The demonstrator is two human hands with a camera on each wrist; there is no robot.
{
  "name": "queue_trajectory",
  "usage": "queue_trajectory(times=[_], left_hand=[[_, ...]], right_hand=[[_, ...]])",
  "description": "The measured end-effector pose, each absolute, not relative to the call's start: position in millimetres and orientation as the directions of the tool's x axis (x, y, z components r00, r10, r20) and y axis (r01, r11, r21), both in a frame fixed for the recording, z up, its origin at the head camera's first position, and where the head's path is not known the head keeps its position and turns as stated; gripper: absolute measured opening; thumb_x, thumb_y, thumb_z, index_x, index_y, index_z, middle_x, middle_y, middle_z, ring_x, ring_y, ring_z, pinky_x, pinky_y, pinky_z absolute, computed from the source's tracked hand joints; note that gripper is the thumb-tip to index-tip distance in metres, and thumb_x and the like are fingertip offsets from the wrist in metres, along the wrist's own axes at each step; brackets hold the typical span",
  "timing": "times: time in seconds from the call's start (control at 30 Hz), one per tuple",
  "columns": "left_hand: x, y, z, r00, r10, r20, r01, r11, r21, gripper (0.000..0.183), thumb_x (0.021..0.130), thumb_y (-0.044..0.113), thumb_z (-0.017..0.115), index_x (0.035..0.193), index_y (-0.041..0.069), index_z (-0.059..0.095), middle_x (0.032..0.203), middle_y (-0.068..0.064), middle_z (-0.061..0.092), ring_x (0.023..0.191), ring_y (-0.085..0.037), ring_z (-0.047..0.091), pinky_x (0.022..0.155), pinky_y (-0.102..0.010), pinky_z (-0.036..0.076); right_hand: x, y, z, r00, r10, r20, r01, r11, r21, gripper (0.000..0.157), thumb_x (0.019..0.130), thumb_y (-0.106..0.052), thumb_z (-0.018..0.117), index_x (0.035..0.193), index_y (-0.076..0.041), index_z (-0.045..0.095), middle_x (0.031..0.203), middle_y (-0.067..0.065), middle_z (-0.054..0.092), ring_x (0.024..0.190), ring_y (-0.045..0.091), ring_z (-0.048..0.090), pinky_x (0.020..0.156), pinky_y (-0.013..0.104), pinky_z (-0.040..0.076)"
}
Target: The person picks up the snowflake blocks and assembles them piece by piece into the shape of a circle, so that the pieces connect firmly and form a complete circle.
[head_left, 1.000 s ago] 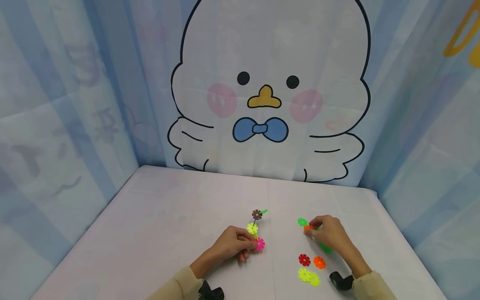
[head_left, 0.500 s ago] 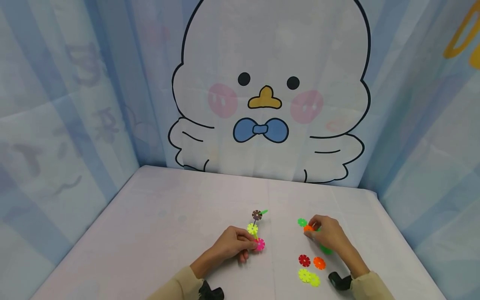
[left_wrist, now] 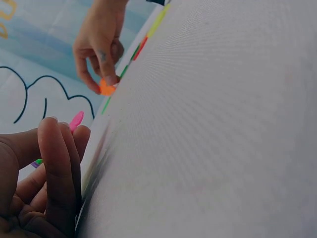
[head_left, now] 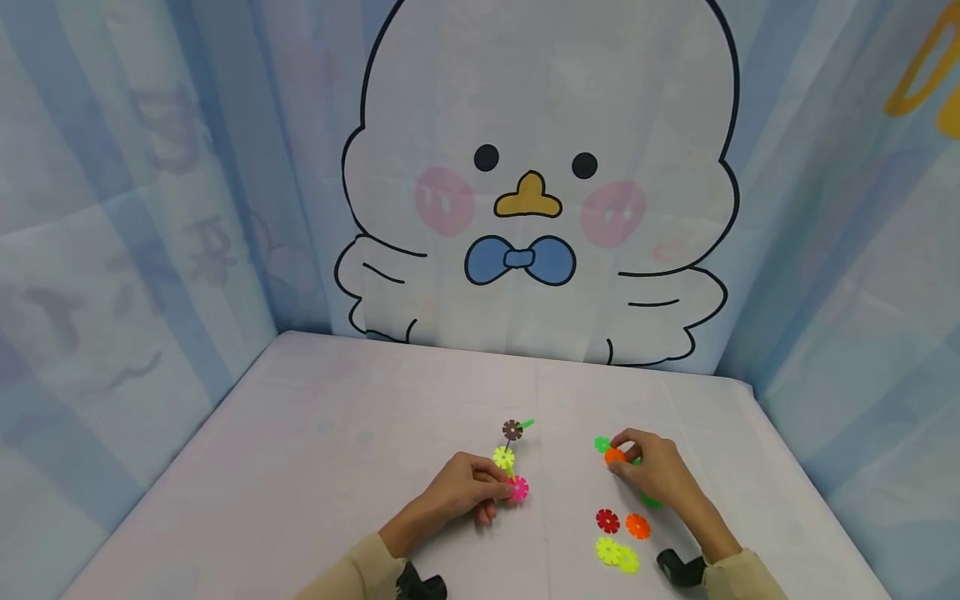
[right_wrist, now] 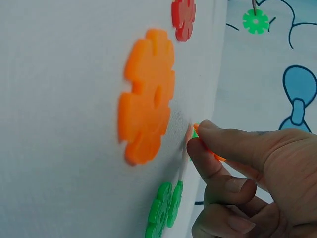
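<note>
My left hand pinches a pink interlocking disc, the near end of a short chain. A yellow disc sits beyond it, then a brown disc and a green disc seen edge-on. To the right, my right hand pinches a loose orange disc between thumb and fingers, low at the table. In the right wrist view its fingertips cover most of that orange disc. Beside those fingers lies a green disc.
Nearer the front lie a red disc, a second orange disc and overlapping yellow discs. More green discs are partly under the right hand. A printed curtain stands behind the white table.
The right fingers have shifted slightly around the orange disc, which shows more now. The left hand and its chain have stayed in place.
</note>
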State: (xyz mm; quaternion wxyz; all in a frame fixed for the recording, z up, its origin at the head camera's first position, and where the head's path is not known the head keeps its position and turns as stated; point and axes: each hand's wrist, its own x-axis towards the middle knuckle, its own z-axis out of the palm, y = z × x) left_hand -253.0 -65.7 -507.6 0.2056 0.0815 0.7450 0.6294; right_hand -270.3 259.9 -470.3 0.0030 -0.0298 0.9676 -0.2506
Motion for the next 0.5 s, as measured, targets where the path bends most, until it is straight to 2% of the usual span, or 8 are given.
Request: queue_trajectory(times=[0.23,0.5], left_hand=[[-253,-67,-509,-0.903,0.380,-0.202,-0.132,0.201,0.971,0.011,0.093,0.013,0.081,0.098,0.005,0.077,0.068,0.002,0.072,0.049,-0.007,0.058,0.047,-0.018,0.050],[-254,-68,-507,-0.899,0.388,-0.202,-0.145,0.171,0.975,0.015,0.092,0.014,0.082,0.100,0.003,0.077,0.069,0.002,0.072,0.049,-0.007,0.058,0.047,-0.018,0.050]], right_hand=[[-265,251,-471,-0.998,-0.045,-0.038,-0.012,0.789,-0.615,0.030,0.087,-0.015,0.086,0.116,-0.012,0.077,0.096,0.005,0.079,0.083,0.017,0.066,0.069,0.030,0.054],[-252,226,-475,-0.985,-0.150,-0.090,-0.037,0.677,-0.735,0.028,0.089,-0.015,0.085,0.115,-0.012,0.078,0.088,0.001,0.077,0.076,0.015,0.064,0.066,0.027,0.053]])
